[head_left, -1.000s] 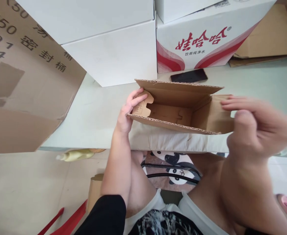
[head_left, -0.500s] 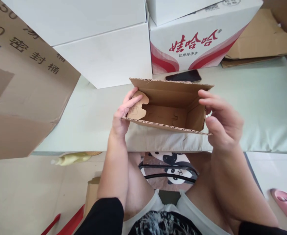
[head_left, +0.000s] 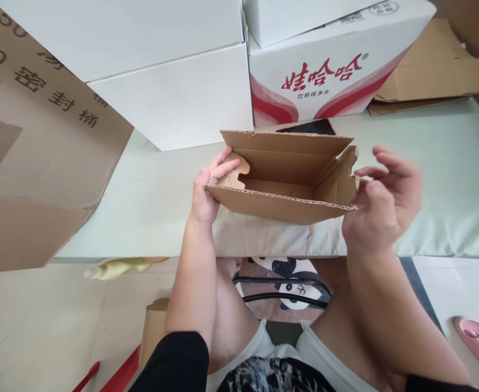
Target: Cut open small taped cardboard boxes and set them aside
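Note:
A small brown cardboard box (head_left: 280, 209) with its top open stands on the pale green cloth-covered table in front of me. My left hand (head_left: 211, 188) grips its left end, fingers over a notched flap (head_left: 236, 173) folded inward, thumb outside by the near corner. The right end flap (head_left: 347, 173) points up and outward. Just beyond it is my right hand (head_left: 386, 196), fingers apart and slightly bent, holding nothing; one fingertip is at or very near the flap's edge. The two long side flaps stand up. Only part of the box's inside bottom shows.
White cartons (head_left: 174, 103) and a red-and-white carton (head_left: 308, 81) stand behind the box. A dark phone (head_left: 313, 127) lies partly hidden behind it. Flattened cardboard (head_left: 431, 71) is at back right. A large brown carton (head_left: 38, 158) fills the left. A pink slipper (head_left: 476, 340) is on the floor.
My right hand has moved right, away from the box's right edge, and its fingers have spread. The right flap now leans outward. The box has tilted, showing more of its near side.

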A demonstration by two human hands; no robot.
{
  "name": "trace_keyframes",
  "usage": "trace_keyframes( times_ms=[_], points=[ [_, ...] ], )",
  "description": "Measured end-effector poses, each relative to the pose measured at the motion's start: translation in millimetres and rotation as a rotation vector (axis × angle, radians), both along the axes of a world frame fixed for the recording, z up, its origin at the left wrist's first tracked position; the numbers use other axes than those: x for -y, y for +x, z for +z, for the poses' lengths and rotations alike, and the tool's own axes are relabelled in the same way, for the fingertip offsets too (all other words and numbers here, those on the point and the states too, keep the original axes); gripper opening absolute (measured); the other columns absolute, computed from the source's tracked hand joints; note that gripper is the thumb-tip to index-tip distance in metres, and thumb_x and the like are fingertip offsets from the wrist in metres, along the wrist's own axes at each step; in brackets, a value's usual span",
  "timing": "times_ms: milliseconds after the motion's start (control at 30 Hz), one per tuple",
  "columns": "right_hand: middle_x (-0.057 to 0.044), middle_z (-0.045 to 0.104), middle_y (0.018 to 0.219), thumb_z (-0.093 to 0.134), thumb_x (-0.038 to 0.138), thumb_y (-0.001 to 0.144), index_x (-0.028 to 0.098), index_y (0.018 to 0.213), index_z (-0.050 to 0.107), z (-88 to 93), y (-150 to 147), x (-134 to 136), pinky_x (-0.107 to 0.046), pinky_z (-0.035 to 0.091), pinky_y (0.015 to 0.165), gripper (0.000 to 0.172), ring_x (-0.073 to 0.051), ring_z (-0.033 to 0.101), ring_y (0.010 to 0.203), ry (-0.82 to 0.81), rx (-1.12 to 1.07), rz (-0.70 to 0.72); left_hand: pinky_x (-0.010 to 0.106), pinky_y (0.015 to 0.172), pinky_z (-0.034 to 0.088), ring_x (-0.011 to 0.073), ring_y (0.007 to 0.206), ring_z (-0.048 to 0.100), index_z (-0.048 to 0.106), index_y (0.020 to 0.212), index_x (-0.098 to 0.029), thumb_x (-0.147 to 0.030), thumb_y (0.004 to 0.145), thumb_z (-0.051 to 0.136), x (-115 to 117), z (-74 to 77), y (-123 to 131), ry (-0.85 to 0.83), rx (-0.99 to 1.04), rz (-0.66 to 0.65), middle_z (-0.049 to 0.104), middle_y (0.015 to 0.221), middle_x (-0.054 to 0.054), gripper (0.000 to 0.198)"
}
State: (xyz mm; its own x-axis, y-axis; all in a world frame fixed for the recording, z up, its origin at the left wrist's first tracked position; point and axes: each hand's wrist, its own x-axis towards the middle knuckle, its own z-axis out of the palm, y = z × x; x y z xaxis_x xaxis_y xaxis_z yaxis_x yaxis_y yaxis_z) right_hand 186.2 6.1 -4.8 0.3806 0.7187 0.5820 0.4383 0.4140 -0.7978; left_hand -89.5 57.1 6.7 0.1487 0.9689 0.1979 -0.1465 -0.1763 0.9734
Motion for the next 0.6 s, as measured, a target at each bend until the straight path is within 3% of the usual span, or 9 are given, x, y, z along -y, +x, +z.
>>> trace_keyframes(
  times_ms=[67,233,400,600],
  points=[
    [-0.004,0.066,0.135,0.052,0.032,0.090,0.033,0.122,0.064,-6.8,1,-7,-0.051,0.056,0.097,0.035,-0.027,0.069,0.113,0.002,-0.108,0.021,0.053,0.121,0.043,0.0426,0.152,0.038,0.081,0.107,-0.022,-0.082,0.086,0.046,-1,1.4,1,-0.003,-0.014,0.007,0.049,0.161,0.005,0.073],
    [0.001,0.069,0.136,0.063,0.038,0.092,0.037,0.121,0.069,-14.8,1,-12,-0.053,0.050,0.110,0.030,-0.028,0.064,0.128,0.002,-0.221,0.260,0.052,0.122,0.041,0.0414,0.154,0.035,0.081,0.106,-0.022,-0.082,0.087,0.041,0,3.7,3,-0.018,-0.049,0.019,0.046,0.163,0.003,0.075],
    [0.001,0.068,0.136,0.065,0.039,0.092,0.038,0.125,0.068,-16.1,-2,-12,-0.053,0.049,0.112,0.034,-0.026,0.064,0.127,0.028,-0.283,0.278,0.053,0.120,0.043,0.0427,0.153,0.038,0.081,0.106,-0.022,-0.085,0.085,0.040,0,3.8,2,-0.001,-0.064,0.006,0.046,0.163,0.003,0.077],
    [-0.001,0.063,0.139,0.059,0.052,0.091,0.040,0.132,0.061,-20.9,4,-12,-0.055,0.048,0.111,0.043,-0.029,0.059,0.133,0.012,-0.243,0.306,0.052,0.115,0.049,0.0427,0.148,0.045,0.082,0.103,-0.022,-0.087,0.082,0.043,2,4.3,0,0.032,-0.127,0.027,0.047,0.163,0.005,0.079]
  ],
)
